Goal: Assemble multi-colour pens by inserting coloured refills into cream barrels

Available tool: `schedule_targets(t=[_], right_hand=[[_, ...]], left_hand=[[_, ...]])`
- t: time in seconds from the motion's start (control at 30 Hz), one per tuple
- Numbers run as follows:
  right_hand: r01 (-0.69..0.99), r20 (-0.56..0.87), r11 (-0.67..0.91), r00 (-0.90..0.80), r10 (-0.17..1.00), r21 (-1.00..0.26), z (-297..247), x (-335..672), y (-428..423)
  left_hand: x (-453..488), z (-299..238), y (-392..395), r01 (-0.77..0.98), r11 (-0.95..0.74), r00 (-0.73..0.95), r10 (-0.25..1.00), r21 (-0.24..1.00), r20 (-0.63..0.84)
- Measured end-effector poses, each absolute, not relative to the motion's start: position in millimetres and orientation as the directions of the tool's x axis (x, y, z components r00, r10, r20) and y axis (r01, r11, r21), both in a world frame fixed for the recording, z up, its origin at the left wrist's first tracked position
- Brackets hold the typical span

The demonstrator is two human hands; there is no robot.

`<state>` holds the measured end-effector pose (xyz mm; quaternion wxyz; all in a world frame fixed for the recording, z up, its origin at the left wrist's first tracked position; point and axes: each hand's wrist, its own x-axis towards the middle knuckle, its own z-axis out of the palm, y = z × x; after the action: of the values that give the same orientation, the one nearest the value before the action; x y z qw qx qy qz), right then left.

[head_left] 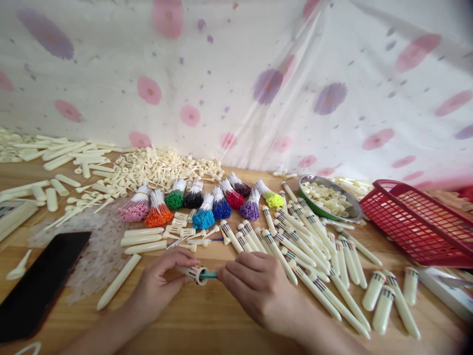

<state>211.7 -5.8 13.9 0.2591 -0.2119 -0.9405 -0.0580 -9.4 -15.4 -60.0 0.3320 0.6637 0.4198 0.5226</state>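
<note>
My left hand (162, 281) pinches a cream pen barrel (195, 273) with coloured marks near its open end. My right hand (254, 286) is closed on a thin blue refill (209, 275) whose tip sits in the barrel's mouth. Both hands hover just above the wooden table (207, 320) near its front edge. Behind them stand several bundles of coloured refills (203, 204), pink, orange, green, black, blue, red, purple and yellow. To the right of my right hand lie several assembled multi-colour pens (314, 256).
A black phone (40, 281) lies at the front left. Empty cream barrels (144, 239) and small cream parts (158, 167) cover the left and back. A metal bowl of cream pieces (328, 197) and a red plastic basket (421, 222) stand at the right. A flowered cloth (236, 74) hangs behind.
</note>
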Motion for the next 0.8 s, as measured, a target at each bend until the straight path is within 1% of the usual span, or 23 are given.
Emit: schedule_targets(t=[0.13, 0.27, 0.5, 0.7, 0.8], right_hand=[[0.431, 0.518, 0.902, -0.769, 0.375, -0.014, 10, 210, -6], [0.409, 0.576, 0.912, -0.750, 0.325, 0.018, 8, 212, -5], [0.398, 0.575, 0.913, -0.769, 0.278, 0.090, 11, 215, -1], [0.434, 0.531, 0.899, -0.775, 0.342, 0.054, 7, 217, 1], [0.452, 0.536, 0.892, -0.760, 0.367, 0.030, 5, 221, 4]], left_hand=[[-8, -59, -16, 0.245, -0.406, 0.079, 0.913, 0.880, 0.399], [-8, -59, -16, 0.287, -0.369, 0.039, 0.926, 0.884, 0.374], [-11, -59, -15, 0.296, -0.333, 0.048, 0.941, 0.895, 0.334], [-9, -61, -13, 0.283, -0.319, 0.062, 0.947, 0.904, 0.315], [-9, -59, -13, 0.281, -0.325, 0.053, 0.945, 0.903, 0.323]])
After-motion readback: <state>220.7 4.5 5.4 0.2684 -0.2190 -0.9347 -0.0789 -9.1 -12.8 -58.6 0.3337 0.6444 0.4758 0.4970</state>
